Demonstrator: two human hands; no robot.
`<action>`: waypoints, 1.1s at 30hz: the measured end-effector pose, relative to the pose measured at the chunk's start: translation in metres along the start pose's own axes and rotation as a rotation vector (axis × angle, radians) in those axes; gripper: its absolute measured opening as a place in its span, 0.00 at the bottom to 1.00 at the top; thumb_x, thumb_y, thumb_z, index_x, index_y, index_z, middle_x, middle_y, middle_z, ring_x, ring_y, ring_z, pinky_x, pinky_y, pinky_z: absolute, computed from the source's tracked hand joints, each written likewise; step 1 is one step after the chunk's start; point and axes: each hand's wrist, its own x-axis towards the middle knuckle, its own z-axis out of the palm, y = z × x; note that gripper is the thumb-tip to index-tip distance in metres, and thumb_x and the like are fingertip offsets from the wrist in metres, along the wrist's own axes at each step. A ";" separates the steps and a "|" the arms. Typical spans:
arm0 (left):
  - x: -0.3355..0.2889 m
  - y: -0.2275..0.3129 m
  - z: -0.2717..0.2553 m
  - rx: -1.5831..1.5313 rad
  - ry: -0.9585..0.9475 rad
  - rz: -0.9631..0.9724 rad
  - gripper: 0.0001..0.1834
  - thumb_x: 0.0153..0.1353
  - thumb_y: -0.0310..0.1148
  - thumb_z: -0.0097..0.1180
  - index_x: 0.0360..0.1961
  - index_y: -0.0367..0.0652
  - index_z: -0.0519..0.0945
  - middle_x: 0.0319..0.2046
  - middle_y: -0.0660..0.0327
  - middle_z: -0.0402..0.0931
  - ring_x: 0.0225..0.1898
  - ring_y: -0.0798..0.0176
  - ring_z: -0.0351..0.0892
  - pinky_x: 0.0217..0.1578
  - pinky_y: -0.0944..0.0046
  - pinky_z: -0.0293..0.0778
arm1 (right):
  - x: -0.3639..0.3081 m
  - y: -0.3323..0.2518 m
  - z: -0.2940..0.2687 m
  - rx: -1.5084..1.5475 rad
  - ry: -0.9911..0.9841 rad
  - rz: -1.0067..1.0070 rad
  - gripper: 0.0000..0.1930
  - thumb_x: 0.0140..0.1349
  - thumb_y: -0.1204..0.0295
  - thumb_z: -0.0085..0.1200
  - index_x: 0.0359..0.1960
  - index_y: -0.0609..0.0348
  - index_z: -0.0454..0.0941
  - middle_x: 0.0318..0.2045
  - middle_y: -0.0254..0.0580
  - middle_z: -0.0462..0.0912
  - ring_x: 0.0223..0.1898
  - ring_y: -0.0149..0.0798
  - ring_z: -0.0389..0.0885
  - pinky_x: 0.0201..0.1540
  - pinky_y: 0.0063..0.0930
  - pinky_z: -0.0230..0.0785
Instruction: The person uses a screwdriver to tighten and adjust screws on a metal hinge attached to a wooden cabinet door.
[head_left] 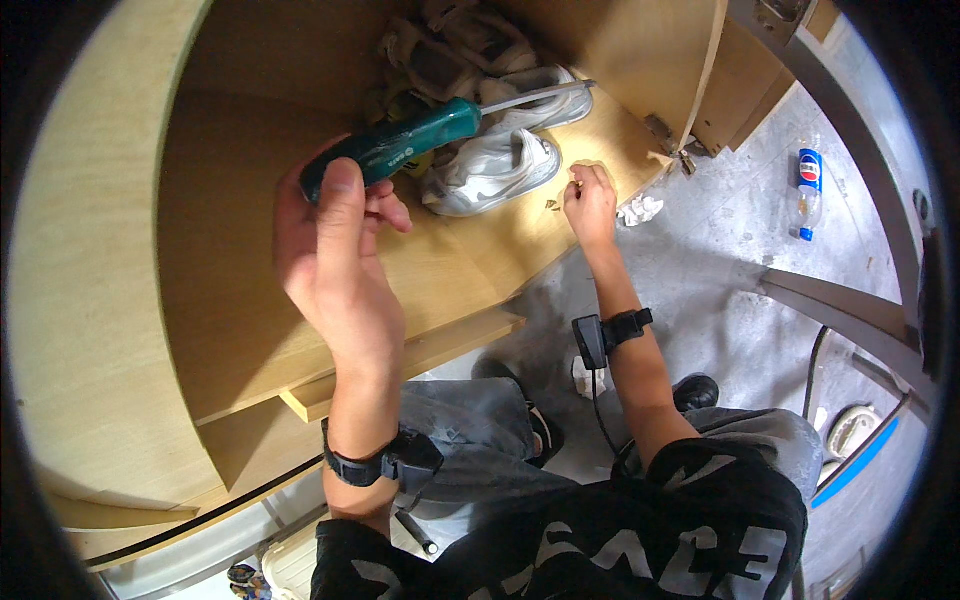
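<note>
A screwdriver [425, 138] with a dark green handle and a metal shaft is gripped in my left hand [338, 250], its thumb along the handle. The shaft points right, above the pale sneakers [488, 172] standing inside a wooden cabinet [240, 200]. Near the cabinet's right front edge, my right hand [592, 208] has its fingers curled together low over the cabinet floor. Something tiny may be between those fingertips, but I cannot make it out. Just left of them lie small dark bits [552, 204] on the wood.
A metal hinge [672, 140] sits at the cabinet's right side, by the open door. Crumpled white paper [640, 209] lies on the grey floor. Further right are a plastic bottle with a blue label [808, 190] and a grey metal frame [840, 300]. A wooden strip [430, 352] runs along the cabinet front.
</note>
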 end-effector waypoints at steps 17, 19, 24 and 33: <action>-0.002 -0.001 0.004 -0.250 -0.011 0.074 0.18 0.67 0.40 0.42 0.44 0.34 0.70 0.35 0.54 0.73 0.36 0.61 0.74 0.42 0.60 0.70 | 0.076 -0.221 -0.115 1.499 -0.457 0.132 0.21 0.63 0.71 0.47 0.56 0.67 0.60 0.34 0.43 0.76 0.23 0.29 0.76 0.17 0.14 0.62; -0.004 -0.001 0.008 -0.208 -0.010 0.088 0.18 0.67 0.39 0.42 0.46 0.33 0.70 0.36 0.53 0.75 0.35 0.62 0.76 0.42 0.61 0.72 | 0.082 -0.242 -0.123 1.550 -0.495 0.128 0.21 0.64 0.71 0.48 0.55 0.64 0.60 0.36 0.40 0.76 0.23 0.24 0.73 0.18 0.14 0.61; -0.004 0.005 0.024 -0.169 -0.020 0.162 0.18 0.67 0.36 0.42 0.48 0.30 0.68 0.39 0.50 0.76 0.37 0.62 0.78 0.43 0.62 0.74 | 0.090 -0.257 -0.121 1.619 -0.356 0.010 0.19 0.64 0.72 0.47 0.54 0.63 0.60 0.33 0.38 0.75 0.21 0.21 0.68 0.20 0.13 0.60; -0.001 0.005 0.038 -0.180 -0.075 0.155 0.19 0.65 0.34 0.44 0.51 0.29 0.65 0.43 0.48 0.74 0.37 0.61 0.78 0.42 0.61 0.75 | 0.103 -0.253 -0.132 1.577 -0.335 0.002 0.19 0.65 0.74 0.45 0.56 0.65 0.60 0.32 0.37 0.74 0.22 0.21 0.66 0.25 0.13 0.62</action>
